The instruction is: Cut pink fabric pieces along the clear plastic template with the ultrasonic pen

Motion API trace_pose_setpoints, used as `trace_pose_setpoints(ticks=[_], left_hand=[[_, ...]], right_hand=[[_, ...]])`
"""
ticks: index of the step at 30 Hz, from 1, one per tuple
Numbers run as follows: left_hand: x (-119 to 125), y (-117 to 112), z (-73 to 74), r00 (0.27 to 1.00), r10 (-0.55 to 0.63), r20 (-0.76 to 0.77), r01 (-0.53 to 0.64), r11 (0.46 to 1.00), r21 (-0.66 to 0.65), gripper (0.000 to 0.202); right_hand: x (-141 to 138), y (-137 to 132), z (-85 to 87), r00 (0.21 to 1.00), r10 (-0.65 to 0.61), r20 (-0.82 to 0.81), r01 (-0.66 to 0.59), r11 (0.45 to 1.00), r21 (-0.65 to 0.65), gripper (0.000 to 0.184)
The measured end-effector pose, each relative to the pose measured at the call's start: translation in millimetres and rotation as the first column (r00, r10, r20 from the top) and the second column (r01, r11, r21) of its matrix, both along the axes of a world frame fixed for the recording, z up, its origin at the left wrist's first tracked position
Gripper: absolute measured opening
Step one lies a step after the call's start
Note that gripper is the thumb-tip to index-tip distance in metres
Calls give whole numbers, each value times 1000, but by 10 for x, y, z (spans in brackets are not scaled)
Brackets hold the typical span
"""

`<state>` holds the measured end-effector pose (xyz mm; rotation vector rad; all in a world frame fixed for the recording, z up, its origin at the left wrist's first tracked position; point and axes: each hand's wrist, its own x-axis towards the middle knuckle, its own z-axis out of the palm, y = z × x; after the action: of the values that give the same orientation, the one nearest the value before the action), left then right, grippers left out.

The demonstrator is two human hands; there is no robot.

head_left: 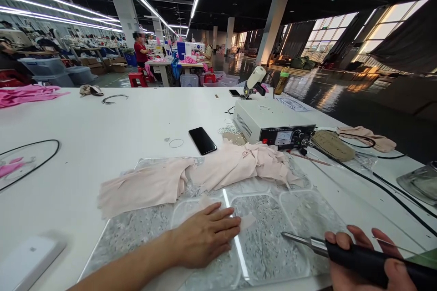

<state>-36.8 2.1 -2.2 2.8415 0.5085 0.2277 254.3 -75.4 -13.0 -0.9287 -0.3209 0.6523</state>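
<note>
My left hand (204,235) lies flat, fingers stretched out, on a small pale pink fabric piece (246,221) on a scratched clear cutting plate (269,241). My right hand (368,259) is wrapped round the black handle of a hot cutting tool (358,260); its metal tip (290,236) points left over the plate, a short way from my left fingers. Behind them lie pale pink fabric pieces (143,188) and a heap of the same cloth (246,163).
A white control box (273,122) with a dial stands behind the fabric, black cables (375,184) running right. A black phone (202,140) lies on the white table, thin rings near it. Pink cloth (27,94) at far left; a person works in the background.
</note>
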Motion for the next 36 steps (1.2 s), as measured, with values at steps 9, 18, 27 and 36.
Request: trace_pose_setpoints(ticks=[9, 18, 27, 36], left_hand=[[9, -4, -41, 998, 4, 64, -4, 1000, 0, 38], [11, -10, -93, 994, 9, 113, -6, 1000, -27, 39], [17, 7, -94, 996, 5, 87, -2, 999, -43, 40], [15, -1, -84, 998, 5, 64, -2, 999, -42, 41]], right_hand=[[-302, 677, 617, 841, 440, 314, -503, 850, 157, 30], [-378, 900, 386, 706, 626, 331, -689, 715, 118, 17], [-365, 888, 421, 718, 617, 322, -670, 738, 79, 18], [-370, 864, 392, 713, 624, 318, -674, 736, 67, 19]])
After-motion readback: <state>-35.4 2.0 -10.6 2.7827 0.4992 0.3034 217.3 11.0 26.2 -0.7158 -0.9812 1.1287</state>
